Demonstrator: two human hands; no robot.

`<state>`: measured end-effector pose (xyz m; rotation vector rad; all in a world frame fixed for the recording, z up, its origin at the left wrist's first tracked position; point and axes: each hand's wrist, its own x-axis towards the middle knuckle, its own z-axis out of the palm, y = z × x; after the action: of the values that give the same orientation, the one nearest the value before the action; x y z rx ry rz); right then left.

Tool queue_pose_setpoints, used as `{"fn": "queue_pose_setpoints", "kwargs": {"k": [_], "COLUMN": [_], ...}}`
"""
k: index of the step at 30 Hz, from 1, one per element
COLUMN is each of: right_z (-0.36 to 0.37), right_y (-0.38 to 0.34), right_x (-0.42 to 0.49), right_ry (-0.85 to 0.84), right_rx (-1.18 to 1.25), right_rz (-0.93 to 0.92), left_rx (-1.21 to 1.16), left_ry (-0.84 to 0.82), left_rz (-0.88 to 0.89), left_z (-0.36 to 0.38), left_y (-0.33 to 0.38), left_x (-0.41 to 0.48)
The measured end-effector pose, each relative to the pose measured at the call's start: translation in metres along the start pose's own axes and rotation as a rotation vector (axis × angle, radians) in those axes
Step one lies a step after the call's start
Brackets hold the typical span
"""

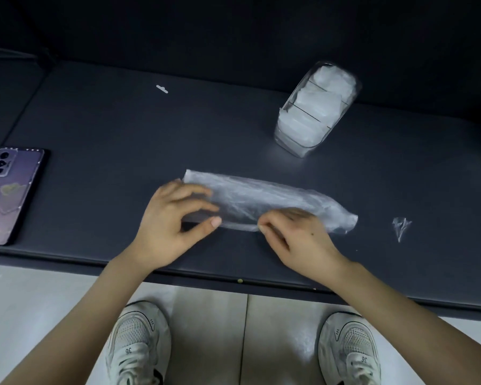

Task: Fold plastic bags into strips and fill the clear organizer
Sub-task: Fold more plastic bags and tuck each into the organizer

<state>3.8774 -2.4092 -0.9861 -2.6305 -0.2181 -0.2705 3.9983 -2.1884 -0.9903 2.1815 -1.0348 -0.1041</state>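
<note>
A thin clear plastic bag point(264, 198), folded into a long strip, lies across the dark table point(122, 129) near its front edge. My left hand point(172, 226) sits at the strip's left end, fingers curved over the plastic and thumb at its near edge. My right hand point(297, 234) pinches the near edge of the strip at its middle. The clear organizer point(315, 109) stands at the back right, its compartments holding folded white bags.
A phone point(10, 194) lies face down at the table's left edge. A small crumpled plastic scrap point(400, 226) sits right of the strip. A tiny white tab point(162, 89) lies at the back. My two white sneakers stand on the floor below the table edge.
</note>
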Motion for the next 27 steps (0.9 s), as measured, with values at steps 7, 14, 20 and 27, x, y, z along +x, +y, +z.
{"fn": "queue_pose_setpoints", "kwargs": {"k": [7,14,20,27], "right_z": [-0.026,-0.014,-0.017,-0.017], "right_y": [0.002,0.017,0.021,0.024], "right_x": [0.016,0.03,0.039,0.042], "right_ry": [-0.237,-0.224,-0.276,-0.289], "right_rx": [0.184,0.0,0.05,0.062], "right_rz": [0.412,0.546,0.574,0.574], "left_rx": [-0.181,0.029,0.239,0.491], "left_ry": [-0.041,0.111,0.181,0.07], "left_rz": [-0.362,-0.492,-0.474,0.123], "left_z": [-0.011,0.007,0.007,0.031], "left_y": [0.0,0.0,0.01,0.026], "left_x": [-0.008,0.014,0.016,0.01]}}
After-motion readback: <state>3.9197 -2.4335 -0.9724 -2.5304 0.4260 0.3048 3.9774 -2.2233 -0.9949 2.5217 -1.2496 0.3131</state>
